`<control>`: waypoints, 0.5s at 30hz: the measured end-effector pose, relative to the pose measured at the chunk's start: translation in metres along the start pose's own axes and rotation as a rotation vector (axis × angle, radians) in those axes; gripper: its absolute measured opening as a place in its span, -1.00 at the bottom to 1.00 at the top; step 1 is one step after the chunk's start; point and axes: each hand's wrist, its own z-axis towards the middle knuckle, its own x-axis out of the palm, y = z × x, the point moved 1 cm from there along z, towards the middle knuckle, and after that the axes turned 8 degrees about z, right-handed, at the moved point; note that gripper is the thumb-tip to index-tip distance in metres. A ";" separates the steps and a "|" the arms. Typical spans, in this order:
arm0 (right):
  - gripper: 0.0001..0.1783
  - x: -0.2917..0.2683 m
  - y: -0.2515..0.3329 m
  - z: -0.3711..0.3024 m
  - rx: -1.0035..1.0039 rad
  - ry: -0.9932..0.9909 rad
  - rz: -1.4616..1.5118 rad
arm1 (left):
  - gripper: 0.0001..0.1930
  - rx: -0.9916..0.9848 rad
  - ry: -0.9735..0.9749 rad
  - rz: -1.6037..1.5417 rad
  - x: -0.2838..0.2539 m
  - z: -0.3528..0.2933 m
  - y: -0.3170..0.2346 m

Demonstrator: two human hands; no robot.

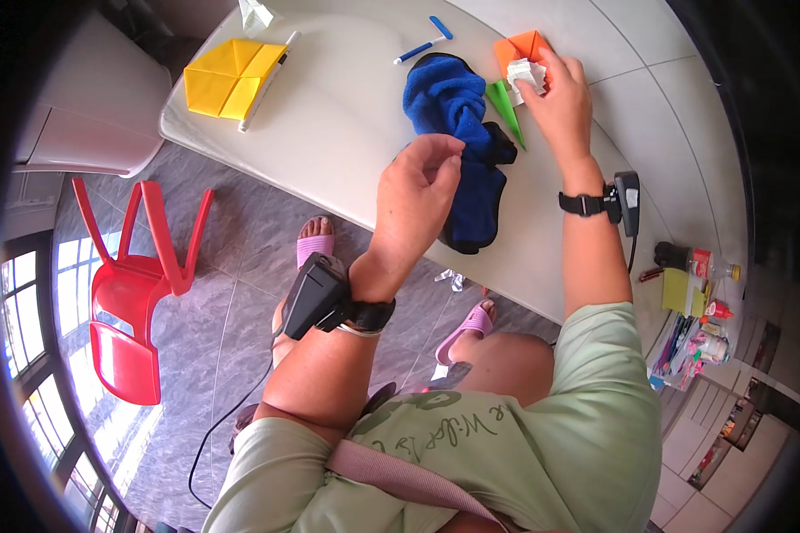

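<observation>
At the upper right of the frame, the right hand (567, 105) pinched the crumpled paper (526, 75) between thumb and fingers, in front of the orange paper (517, 44). The green paper (505, 111) lay just left of it on the tabletop (329, 107). At centre, the left hand (415, 185) was loosely curled over the edge of the blue cloth (453, 93), thumb near the forefinger; whether it held anything could not be told. The yellow paper (225, 78) sat upper left.
</observation>
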 end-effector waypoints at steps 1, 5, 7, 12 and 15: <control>-0.81 0.003 -0.003 0.004 -0.094 -0.029 -0.102 | -0.84 0.001 0.001 -0.001 0.001 0.000 0.001; -0.83 0.007 -0.016 0.008 -0.016 0.128 0.025 | -0.84 0.006 -0.002 -0.014 0.004 0.002 0.001; -0.86 0.001 -0.014 0.008 0.077 0.056 0.137 | -0.85 -0.001 0.000 -0.023 0.004 0.002 0.000; -0.89 -0.027 0.033 -0.005 0.109 -0.039 0.378 | -0.76 0.024 -0.017 -0.102 0.004 0.004 0.005; -0.88 -0.031 0.069 -0.025 -0.171 -0.008 0.477 | -0.64 0.049 -0.034 -0.332 0.010 0.003 -0.007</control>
